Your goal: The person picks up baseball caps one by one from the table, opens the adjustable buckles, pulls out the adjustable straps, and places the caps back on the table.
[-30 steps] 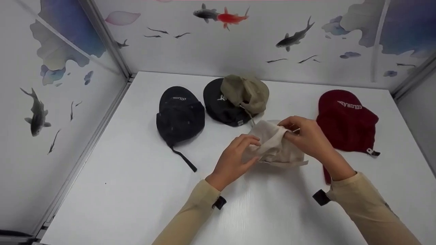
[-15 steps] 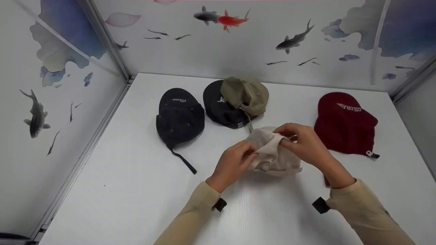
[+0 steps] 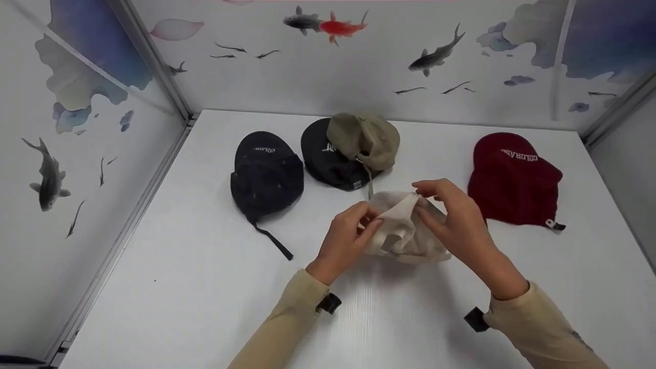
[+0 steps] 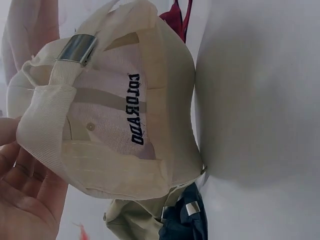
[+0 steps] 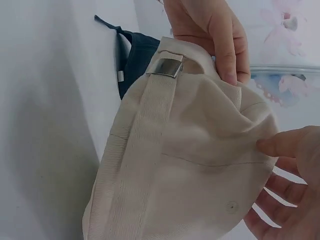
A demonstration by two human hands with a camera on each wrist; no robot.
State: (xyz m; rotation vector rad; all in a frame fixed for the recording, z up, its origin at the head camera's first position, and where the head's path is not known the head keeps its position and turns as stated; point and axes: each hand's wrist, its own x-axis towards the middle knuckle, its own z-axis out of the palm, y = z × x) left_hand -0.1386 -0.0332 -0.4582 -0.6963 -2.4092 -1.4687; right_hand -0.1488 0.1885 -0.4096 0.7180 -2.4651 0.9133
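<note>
In two hands (image 3: 346,238) (image 3: 464,225), one cream cap (image 3: 410,233)

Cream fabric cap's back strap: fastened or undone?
Fastened: in both wrist views, the cream woven fabric strap runs through the rectangular silver metal buckle.

Cream cap (image 3: 405,223), maroon cap (image 3: 514,184), olive cap (image 3: 376,141), fish-patterned white wall (image 3: 338,77)

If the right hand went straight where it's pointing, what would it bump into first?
The cream cap that the right hand pinches; beyond it, probably the olive cap, though depth is unclear.
</note>
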